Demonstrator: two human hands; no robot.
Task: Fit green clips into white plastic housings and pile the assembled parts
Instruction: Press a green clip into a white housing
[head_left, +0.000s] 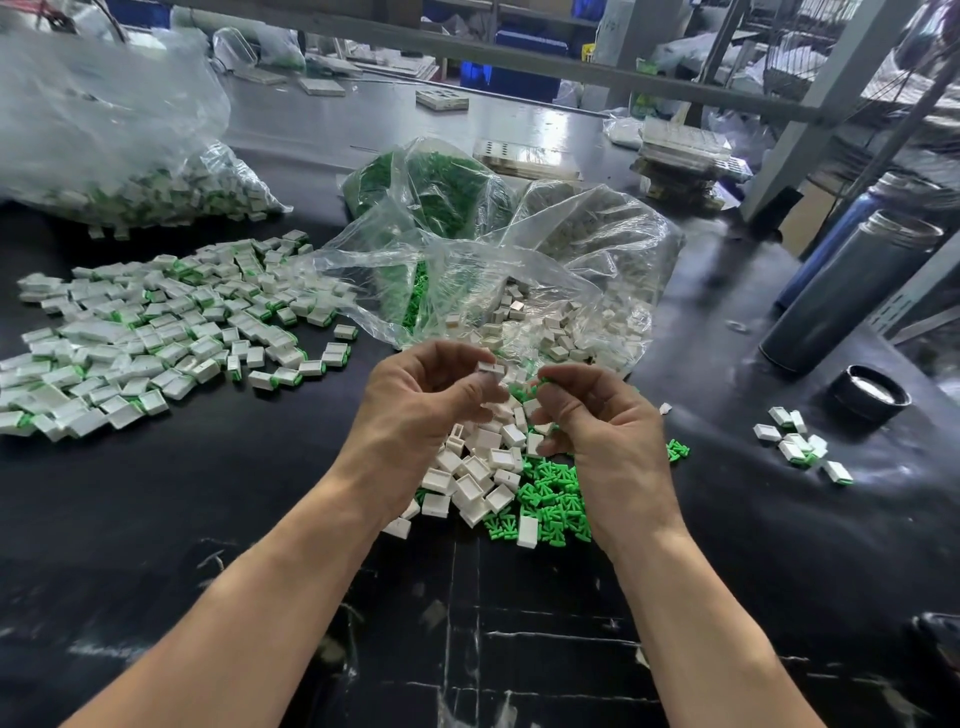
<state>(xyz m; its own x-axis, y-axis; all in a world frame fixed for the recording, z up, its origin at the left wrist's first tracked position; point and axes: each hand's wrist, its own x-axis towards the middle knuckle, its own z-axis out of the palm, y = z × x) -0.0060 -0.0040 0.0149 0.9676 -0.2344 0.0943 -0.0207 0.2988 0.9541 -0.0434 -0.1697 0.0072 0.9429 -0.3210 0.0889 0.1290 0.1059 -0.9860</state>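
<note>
My left hand (431, 395) pinches a white housing (491, 369) between thumb and fingertips, held above the table. My right hand (587, 415) is a little to its right, fingers curled, pinching a green clip (544, 382) at the fingertips. The two parts are close but apart. Below my hands lies a heap of loose white housings (478, 478) and green clips (553, 499). A wide pile of assembled parts (156, 332) spreads over the table's left side.
Open clear bags of green clips (431, 192) and white housings (561, 322) lie just behind my hands. A bag of assembled parts (156, 192) sits far left. Two dark flasks (841, 296), a black lid (870, 397) and a few assembled pieces (802, 447) stand at right.
</note>
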